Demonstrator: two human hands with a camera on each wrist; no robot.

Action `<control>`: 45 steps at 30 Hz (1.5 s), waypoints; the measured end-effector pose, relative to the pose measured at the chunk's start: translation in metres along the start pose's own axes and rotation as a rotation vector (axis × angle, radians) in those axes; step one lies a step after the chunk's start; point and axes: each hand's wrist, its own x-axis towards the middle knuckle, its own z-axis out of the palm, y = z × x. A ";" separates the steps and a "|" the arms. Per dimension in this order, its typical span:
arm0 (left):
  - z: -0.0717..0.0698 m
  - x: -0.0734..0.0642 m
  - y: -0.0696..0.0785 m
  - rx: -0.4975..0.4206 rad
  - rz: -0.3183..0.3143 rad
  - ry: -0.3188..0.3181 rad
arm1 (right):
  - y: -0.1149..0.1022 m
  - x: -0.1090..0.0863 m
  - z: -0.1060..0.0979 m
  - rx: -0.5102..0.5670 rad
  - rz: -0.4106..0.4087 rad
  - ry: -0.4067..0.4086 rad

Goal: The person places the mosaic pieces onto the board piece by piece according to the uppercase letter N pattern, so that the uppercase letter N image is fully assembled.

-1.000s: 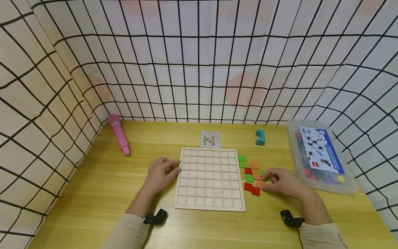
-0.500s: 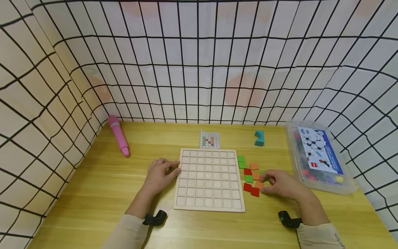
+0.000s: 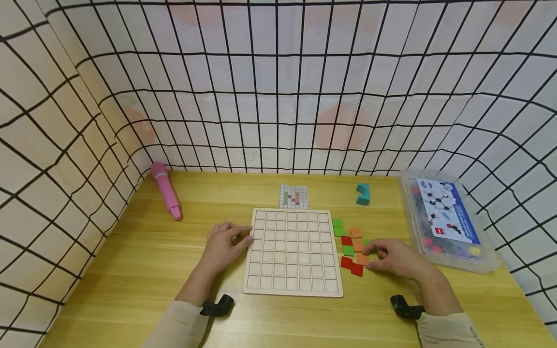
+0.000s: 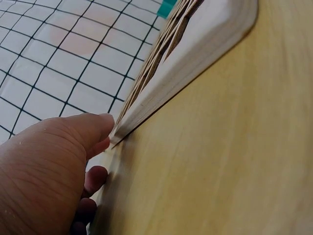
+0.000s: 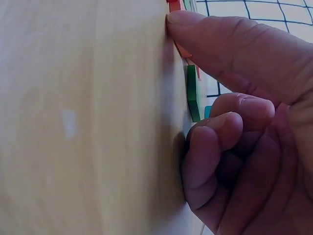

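A pale wooden grid board (image 3: 292, 252) lies flat on the table with its cells bare. At its left edge rests my left hand (image 3: 221, 247), thumb and index fingertips right at the rim; the left wrist view shows the thumb tip by the board's side (image 4: 161, 100). My right hand (image 3: 398, 258) rests beside loose square tiles on the right. Its thumb tip is at an orange tile (image 3: 362, 260), the index tip close to another orange tile (image 3: 358, 247). A green tile (image 5: 191, 93) stands out between thumb and curled fingers, partly hidden by the hand in the head view. Nothing is gripped.
Red tiles (image 3: 357, 269) and green tiles (image 3: 338, 227) lie along the board's right edge. A patterned card (image 3: 293, 196) sits behind the board, with a teal arch block (image 3: 363, 194) to its right. A clear plastic box (image 3: 448, 217) stands far right, a pink microphone-shaped object (image 3: 166, 191) far left.
The right hand has shifted very slightly left beside the tiles. The left hand, board and tiles stay in place; the head view drifts slightly.
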 end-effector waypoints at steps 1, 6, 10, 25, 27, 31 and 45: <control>0.000 0.000 0.000 0.000 0.000 -0.002 | 0.000 0.000 0.000 0.001 0.000 -0.002; -0.001 -0.002 0.000 -0.002 -0.011 -0.011 | -0.001 -0.001 0.000 -0.008 -0.009 0.000; -0.001 -0.003 0.001 -0.005 -0.012 -0.011 | -0.001 -0.002 0.000 -0.011 -0.012 0.005; 0.001 -0.002 -0.001 0.003 -0.014 -0.013 | -0.018 0.006 0.000 -0.173 -0.025 0.137; 0.001 -0.002 -0.001 0.005 -0.017 -0.013 | -0.022 0.009 0.002 -0.185 -0.030 0.148; 0.002 -0.002 -0.001 0.010 -0.015 -0.011 | -0.031 0.013 0.006 -0.188 -0.051 0.156; 0.001 -0.002 -0.001 0.015 -0.003 0.001 | -0.065 0.029 0.020 -0.118 -0.097 0.142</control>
